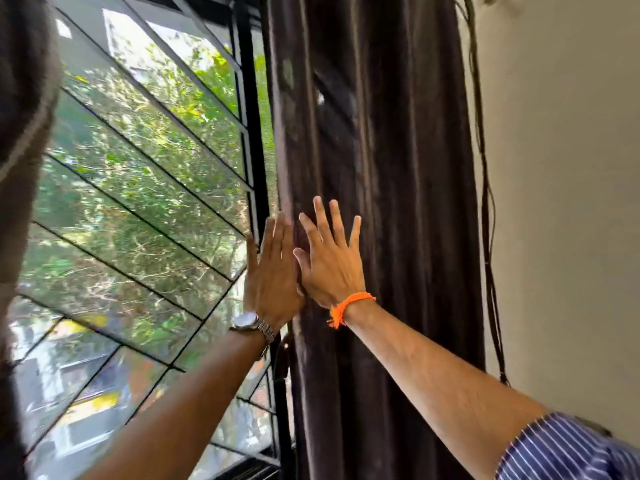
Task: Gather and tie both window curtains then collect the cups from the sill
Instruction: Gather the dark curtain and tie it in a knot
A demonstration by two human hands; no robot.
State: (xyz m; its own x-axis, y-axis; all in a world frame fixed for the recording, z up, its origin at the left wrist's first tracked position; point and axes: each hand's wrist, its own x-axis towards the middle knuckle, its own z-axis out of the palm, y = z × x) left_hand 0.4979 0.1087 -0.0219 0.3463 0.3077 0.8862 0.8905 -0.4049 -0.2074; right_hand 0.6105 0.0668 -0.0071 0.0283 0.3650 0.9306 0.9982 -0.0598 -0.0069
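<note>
Fingers spread, flat against upright curtain

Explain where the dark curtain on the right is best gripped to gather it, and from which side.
Grip the dark curtain around its hanging folds at about the height of the open right hand, coming from the window-side edge where the left hand is. It hangs in vertical pleats, already bunched, so hands can encircle it there.
</note>
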